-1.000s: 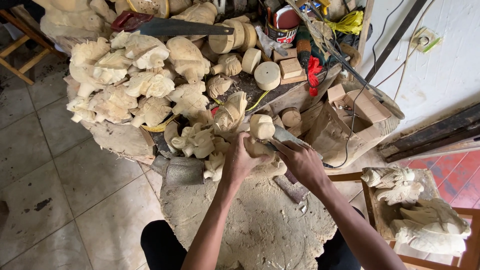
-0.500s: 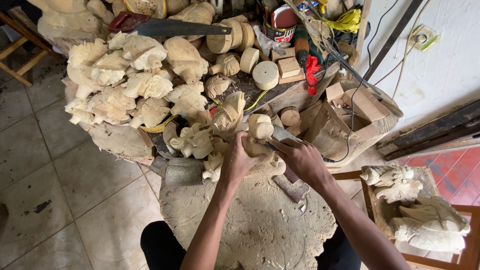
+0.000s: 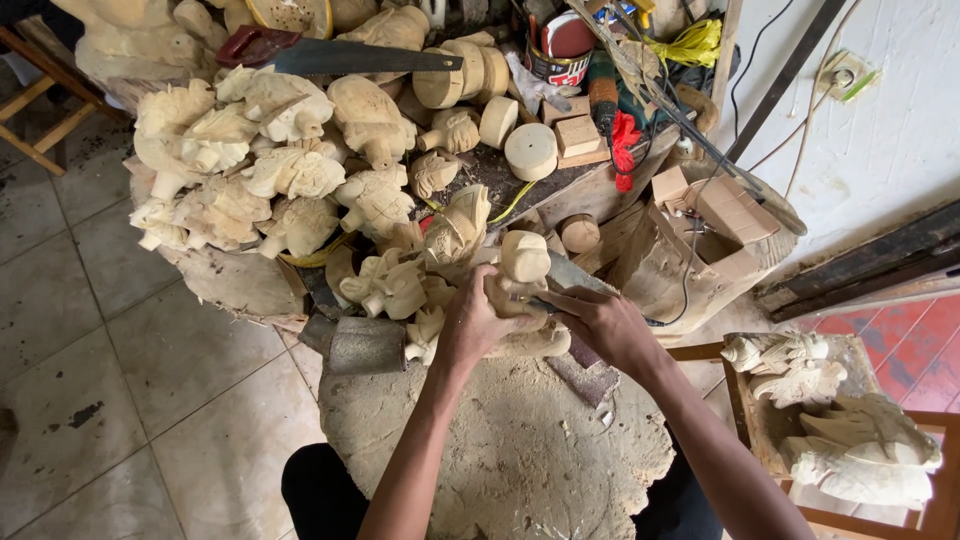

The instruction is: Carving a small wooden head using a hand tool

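2 hands are seen at the centre of the frame. A pale wooden carving [image 3: 522, 262] is gripped by the left hand [image 3: 478, 325], fingers curled around its lower part. A thin tool [image 3: 538, 305], mostly hidden, is pinched in the closed right hand [image 3: 600, 322], touching the carving. Many unfinished carvings [image 3: 260, 170] are heaped at upper left.

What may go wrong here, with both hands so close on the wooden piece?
1. The right hand works a small tool against the pale wooden carving right beside the left hand that grips it; a slip might cut those fingers.
2. Carved wooden figures are heaped close behind the workpiece; a jolt could probably tip some off the stump.
3. A handsaw lies loosely on top of the heap and might slide down.
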